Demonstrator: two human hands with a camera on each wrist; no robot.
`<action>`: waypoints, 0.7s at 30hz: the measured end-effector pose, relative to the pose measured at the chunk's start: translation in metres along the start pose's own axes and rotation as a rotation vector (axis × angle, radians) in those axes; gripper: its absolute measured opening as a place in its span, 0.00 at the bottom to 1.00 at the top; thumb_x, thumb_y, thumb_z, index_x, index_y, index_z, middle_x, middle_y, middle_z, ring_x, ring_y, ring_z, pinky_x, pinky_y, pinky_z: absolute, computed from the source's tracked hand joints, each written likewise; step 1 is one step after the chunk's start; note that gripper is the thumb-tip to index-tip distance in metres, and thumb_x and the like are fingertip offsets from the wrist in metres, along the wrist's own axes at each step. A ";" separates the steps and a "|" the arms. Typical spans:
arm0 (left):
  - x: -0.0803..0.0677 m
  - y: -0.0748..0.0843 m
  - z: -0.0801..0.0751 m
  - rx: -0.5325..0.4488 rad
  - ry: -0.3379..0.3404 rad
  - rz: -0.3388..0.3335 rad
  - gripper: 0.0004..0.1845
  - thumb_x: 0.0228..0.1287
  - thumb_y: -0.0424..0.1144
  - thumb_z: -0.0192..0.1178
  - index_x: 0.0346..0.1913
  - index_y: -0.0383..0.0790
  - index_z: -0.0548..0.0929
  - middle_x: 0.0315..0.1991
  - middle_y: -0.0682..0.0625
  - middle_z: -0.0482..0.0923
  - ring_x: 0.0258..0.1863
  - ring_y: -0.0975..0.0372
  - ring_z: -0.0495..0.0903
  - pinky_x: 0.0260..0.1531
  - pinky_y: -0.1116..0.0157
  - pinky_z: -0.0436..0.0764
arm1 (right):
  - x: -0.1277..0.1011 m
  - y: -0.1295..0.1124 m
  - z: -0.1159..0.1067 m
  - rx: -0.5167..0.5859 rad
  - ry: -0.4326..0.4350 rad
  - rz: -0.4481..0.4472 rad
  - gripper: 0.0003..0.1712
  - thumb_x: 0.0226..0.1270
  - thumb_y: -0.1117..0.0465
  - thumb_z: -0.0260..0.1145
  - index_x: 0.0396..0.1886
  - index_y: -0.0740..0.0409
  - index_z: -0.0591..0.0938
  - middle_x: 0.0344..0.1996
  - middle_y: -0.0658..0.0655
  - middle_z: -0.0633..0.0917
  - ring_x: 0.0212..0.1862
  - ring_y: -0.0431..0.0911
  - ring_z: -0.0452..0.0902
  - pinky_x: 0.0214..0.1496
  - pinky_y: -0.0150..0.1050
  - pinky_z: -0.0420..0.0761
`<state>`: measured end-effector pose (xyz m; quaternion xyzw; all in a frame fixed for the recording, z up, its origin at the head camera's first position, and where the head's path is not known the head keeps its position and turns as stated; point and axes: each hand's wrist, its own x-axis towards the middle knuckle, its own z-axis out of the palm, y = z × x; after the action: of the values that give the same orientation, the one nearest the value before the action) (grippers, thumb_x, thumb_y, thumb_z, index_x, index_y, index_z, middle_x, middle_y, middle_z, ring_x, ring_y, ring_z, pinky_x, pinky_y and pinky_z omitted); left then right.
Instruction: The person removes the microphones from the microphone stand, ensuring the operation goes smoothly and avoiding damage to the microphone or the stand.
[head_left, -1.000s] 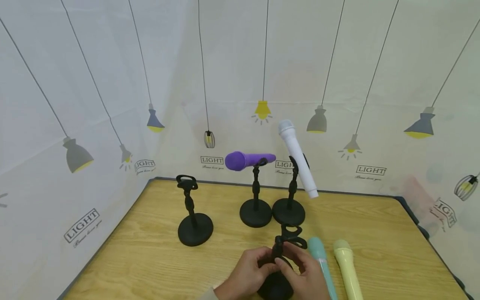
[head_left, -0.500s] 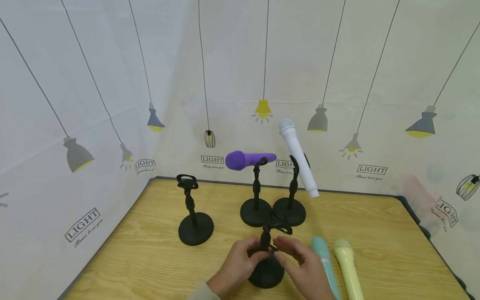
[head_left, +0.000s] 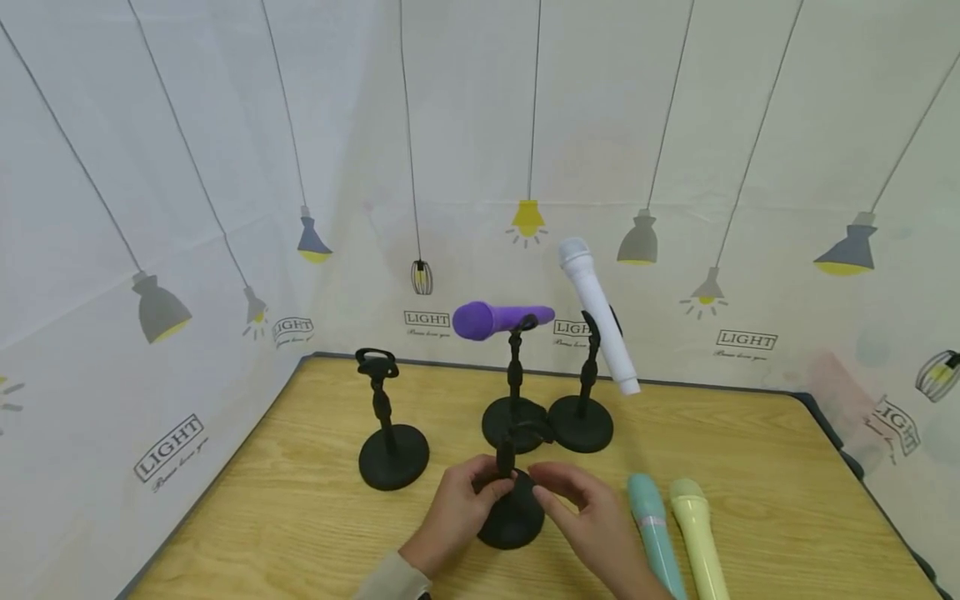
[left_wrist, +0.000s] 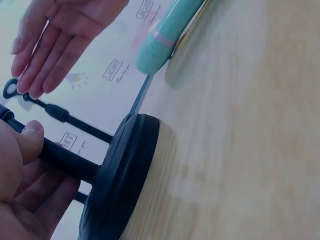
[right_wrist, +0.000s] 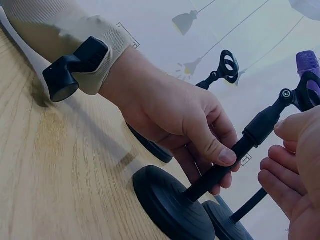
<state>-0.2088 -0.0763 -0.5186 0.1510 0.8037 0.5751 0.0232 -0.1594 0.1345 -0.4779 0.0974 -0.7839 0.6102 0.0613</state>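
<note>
My left hand [head_left: 456, 507] grips the pole of a black desktop microphone stand [head_left: 512, 527], thumb on one side and fingers on the other, just above its round base. The right wrist view shows that thumb and fingers around the lower pole [right_wrist: 216, 180]. Upright, the stand has its looped clip at the top. Beside the pole, my right hand [head_left: 592, 518] has loosely bent fingers and holds nothing; in the left wrist view its fingers [left_wrist: 57, 57] extend apart from the pole. To its right lie a teal microphone [head_left: 657, 537] and a pale yellow microphone [head_left: 699, 537].
Behind, a purple microphone [head_left: 495, 320] rests level in one stand and a white microphone [head_left: 602, 315] leans in another. A further black stand [head_left: 393, 458] with a bare clip is at left on the wooden table [head_left: 300, 533]. A lamp-patterned sheet [head_left: 465, 125] surrounds the table.
The held stand has moved left and away from me, toward the rear stands, with my left hand on it. My right hand has loosened from the pole and followed leftward.
</note>
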 end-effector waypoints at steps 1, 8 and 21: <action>0.001 -0.001 -0.001 0.009 0.009 0.008 0.10 0.78 0.39 0.66 0.56 0.43 0.90 0.51 0.50 0.92 0.49 0.65 0.89 0.53 0.65 0.89 | 0.001 0.000 0.001 -0.001 -0.001 0.004 0.14 0.73 0.64 0.75 0.56 0.53 0.90 0.54 0.51 0.92 0.57 0.45 0.90 0.59 0.33 0.87; 0.007 -0.006 -0.011 0.064 0.085 0.007 0.11 0.78 0.41 0.67 0.56 0.41 0.89 0.50 0.51 0.92 0.49 0.63 0.89 0.51 0.65 0.88 | 0.010 0.000 0.008 0.008 -0.022 -0.042 0.12 0.74 0.66 0.74 0.54 0.54 0.91 0.53 0.54 0.93 0.55 0.44 0.90 0.59 0.30 0.86; 0.017 -0.014 -0.026 0.110 0.161 0.037 0.09 0.76 0.39 0.69 0.53 0.39 0.90 0.47 0.52 0.93 0.47 0.62 0.90 0.47 0.68 0.87 | 0.020 0.005 0.015 -0.016 -0.122 -0.152 0.13 0.75 0.63 0.73 0.56 0.60 0.89 0.54 0.60 0.92 0.56 0.52 0.91 0.59 0.30 0.86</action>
<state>-0.2339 -0.0998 -0.5203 0.1203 0.8305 0.5405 -0.0604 -0.1799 0.1194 -0.4821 0.1930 -0.7813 0.5905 0.0602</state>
